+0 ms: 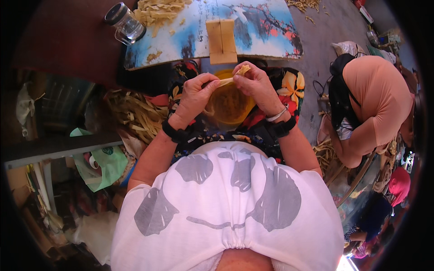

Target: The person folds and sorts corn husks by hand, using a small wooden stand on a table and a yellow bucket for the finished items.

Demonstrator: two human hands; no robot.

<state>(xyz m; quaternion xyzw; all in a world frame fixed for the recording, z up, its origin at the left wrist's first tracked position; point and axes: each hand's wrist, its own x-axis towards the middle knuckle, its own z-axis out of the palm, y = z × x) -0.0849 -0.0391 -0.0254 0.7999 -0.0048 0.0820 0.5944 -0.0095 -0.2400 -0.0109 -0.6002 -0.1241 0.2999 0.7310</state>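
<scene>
A pale yellow flat strip [226, 81] is stretched between my two hands. My left hand [195, 95] pinches its left part with the fingers closed. In my right hand [261, 88] the other end is gripped, and a bunched, knot-like piece [243, 70] of the same material sticks up between thumb and fingers. Below both hands is a yellow basin [244, 113] at my lap, with brownish contents that I cannot make out. Just beyond the hands, a small wooden block [221, 43] with a thin dark line down its middle stands at the near edge of a painted board [181, 43].
A lidded glass jar [129, 26] and a pile of pale strips [158, 11] sit at the board's far left. More strips [135, 113] are heaped left of my lap. A light green bag [101, 165] hangs lower left. Another person [375, 99] sits close on the right.
</scene>
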